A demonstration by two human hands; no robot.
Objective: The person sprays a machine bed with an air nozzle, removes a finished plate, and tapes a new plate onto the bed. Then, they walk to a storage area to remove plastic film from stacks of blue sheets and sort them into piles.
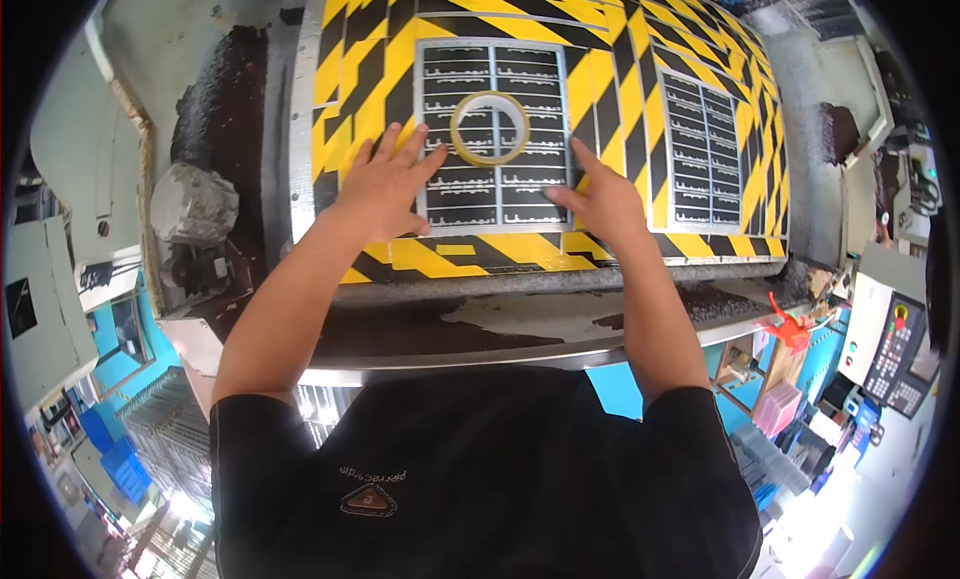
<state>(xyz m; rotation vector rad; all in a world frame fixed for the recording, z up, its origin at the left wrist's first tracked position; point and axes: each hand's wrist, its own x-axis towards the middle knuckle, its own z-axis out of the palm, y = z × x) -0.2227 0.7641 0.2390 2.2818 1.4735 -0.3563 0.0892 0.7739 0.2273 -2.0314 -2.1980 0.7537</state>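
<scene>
A flat rectangular panel [531, 185], black with rows of white markings and a pale frame, lies on a surface covered in yellow-and-black striped tape [470, 254]. My left hand [385, 187] rests at its left edge, fingers spread, with fingertips on the striped tape and the panel's border. At the right edge is my right hand [605, 201], its index finger and thumb stretched apart against the border; the other fingers are partly hidden. On the panel, between my hands, sits a roll of tape [490, 161], a yellowish ring. Neither hand grips anything.
A second, similar black panel [703, 159] lies to the right on the striped surface. A metal ledge [470, 362] runs in front of me. Dark residue [215, 109] coats the left side. At right are a red hand tool [788, 327] and a control panel with buttons [895, 349].
</scene>
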